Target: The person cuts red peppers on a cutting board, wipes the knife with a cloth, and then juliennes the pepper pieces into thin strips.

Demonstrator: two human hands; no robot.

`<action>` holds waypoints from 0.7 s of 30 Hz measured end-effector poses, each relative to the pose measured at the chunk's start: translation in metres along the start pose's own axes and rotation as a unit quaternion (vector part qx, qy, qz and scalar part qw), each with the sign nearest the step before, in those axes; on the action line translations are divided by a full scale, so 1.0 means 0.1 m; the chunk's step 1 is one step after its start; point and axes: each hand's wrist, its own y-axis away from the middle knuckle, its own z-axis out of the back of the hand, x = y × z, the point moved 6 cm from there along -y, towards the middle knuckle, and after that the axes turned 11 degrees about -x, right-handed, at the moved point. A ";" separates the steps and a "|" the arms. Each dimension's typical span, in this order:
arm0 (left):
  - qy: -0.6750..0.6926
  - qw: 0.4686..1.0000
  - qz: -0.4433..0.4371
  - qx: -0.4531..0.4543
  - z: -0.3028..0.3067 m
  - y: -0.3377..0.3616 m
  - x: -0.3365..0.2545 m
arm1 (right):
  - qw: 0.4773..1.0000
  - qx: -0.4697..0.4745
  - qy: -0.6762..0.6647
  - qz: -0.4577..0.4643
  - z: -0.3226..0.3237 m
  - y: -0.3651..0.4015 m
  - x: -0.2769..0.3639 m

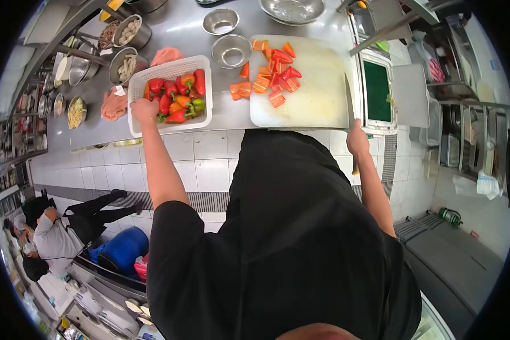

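Observation:
My left hand (145,110) is at the left side of a white plastic basket (206,113), its fingers bent down at the red, orange and green peppers (182,93) inside. How those fingers close is too small to make out. A knife (348,96) is in my right hand (357,140), its blade pointing away from me along the right edge of a white cutting board (314,73). Part of its yellow handle shows below the hand. Cut pieces of red and orange pepper (277,73) lie on the board's left side, with a few on the steel counter (232,116).
Two steel bowls (232,51) stand behind, between basket and board. Pots (129,62) of pale pieces, pinkish cloths (114,105) and a bowl of yellowish strips (76,111) are at left. A green-bottomed container (377,90) sits right of the board. Another person (59,238) is behind at left.

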 end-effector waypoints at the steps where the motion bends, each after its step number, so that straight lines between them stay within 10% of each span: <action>1: -0.020 0.999 0.025 0.026 -0.02 -0.01 0.02 | 1.000 -0.006 -0.007 0.001 0.01 -0.01 0.05; 7: 0.145 0.988 -0.053 0.018 -0.57 -0.20 0.39 | 0.998 -0.024 -0.018 0.050 0.16 0.03 0.07; 11: 0.361 0.916 0.154 -0.079 0.60 0.19 0.18 | 0.970 0.111 -0.069 0.207 0.24 0.37 0.25; 12: 0.362 0.918 0.146 -0.074 0.74 0.31 -0.02 | 0.961 0.184 -0.033 0.202 0.20 0.37 0.25; 14: 0.663 0.708 0.218 -0.107 0.94 0.70 -0.59 | 0.972 0.139 -0.078 0.172 0.13 0.16 -0.04; 17: 0.528 0.849 0.000 -0.010 1.05 1.37 -1.71 | 0.998 -0.008 -0.059 0.038 0.23 -0.30 -0.72; 21: 0.688 0.695 0.020 0.210 1.03 2.50 -3.47 | 0.998 -0.028 -0.041 0.032 0.60 -0.44 -0.95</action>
